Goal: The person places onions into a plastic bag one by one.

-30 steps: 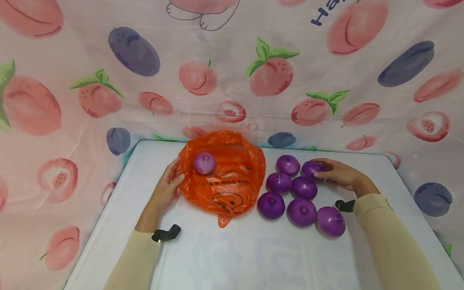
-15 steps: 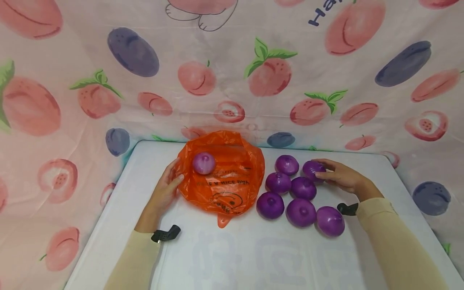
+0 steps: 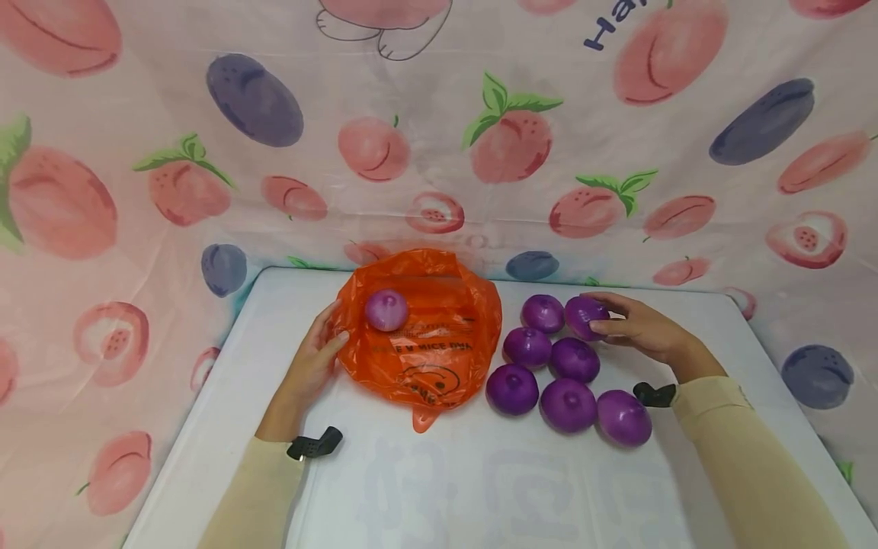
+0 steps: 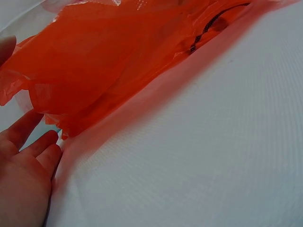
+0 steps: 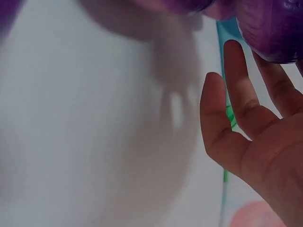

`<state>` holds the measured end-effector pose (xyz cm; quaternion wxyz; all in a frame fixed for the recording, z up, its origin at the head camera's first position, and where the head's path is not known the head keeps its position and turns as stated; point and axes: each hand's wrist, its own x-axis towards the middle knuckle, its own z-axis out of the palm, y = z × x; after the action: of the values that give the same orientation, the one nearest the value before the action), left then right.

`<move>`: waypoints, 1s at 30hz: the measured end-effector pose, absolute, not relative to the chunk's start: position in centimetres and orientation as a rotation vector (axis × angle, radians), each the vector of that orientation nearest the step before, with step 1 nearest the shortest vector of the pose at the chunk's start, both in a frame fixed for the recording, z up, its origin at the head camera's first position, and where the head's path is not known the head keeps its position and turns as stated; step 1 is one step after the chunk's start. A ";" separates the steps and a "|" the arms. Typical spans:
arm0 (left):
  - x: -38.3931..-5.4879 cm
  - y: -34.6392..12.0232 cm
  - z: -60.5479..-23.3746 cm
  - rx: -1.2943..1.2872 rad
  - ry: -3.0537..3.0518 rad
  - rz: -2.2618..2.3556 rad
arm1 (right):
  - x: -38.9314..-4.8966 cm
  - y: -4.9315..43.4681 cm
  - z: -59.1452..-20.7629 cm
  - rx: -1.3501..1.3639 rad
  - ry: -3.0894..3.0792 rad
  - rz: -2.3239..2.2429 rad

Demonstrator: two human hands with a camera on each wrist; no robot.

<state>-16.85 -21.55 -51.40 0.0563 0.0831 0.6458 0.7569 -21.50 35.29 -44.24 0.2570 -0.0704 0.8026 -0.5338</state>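
An orange plastic bag (image 3: 418, 358) with black print stands on the table, its mouth spread wide. One paler purple onion (image 3: 387, 310) shows at its left inner side. At the bag's left rim, my left hand (image 3: 318, 354) holds the edge between thumb and fingers; the left wrist view has its fingers (image 4: 40, 144) against the orange film (image 4: 109, 71). To the right, my right hand (image 3: 641, 328) grips a purple onion (image 3: 585, 317) from its right side. In the right wrist view that onion (image 5: 272, 28) is at the top right, partly cut off by the frame.
Several more purple onions (image 3: 570, 405) lie close together just right of the bag. The white table (image 3: 439, 488) meets a fruit-printed cloth (image 3: 439, 152) hanging behind it. Black wrist mounts (image 3: 315, 443) sit at both cuffs.
The onion in my right hand has shifted slightly left and tilted, close to the onion beside it. My left hand and the bag stay in place.
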 end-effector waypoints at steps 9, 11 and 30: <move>-16.9 -21.6 -51.5 0.250 1.920 2.319 | -21.4 33.5 -42.8 -0.232 2.175 -1.463; -16.9 -21.6 -51.6 0.245 1.919 2.316 | -21.4 33.0 -42.4 -0.236 2.175 -1.465; -17.0 -21.6 -51.6 0.252 1.945 2.309 | -21.4 28.0 -39.1 -0.332 2.121 -1.490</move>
<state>-17.03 -21.65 -51.63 0.0561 0.0832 0.6411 0.7609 -21.40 27.95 -39.11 0.2613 -0.1226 0.7834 -0.5504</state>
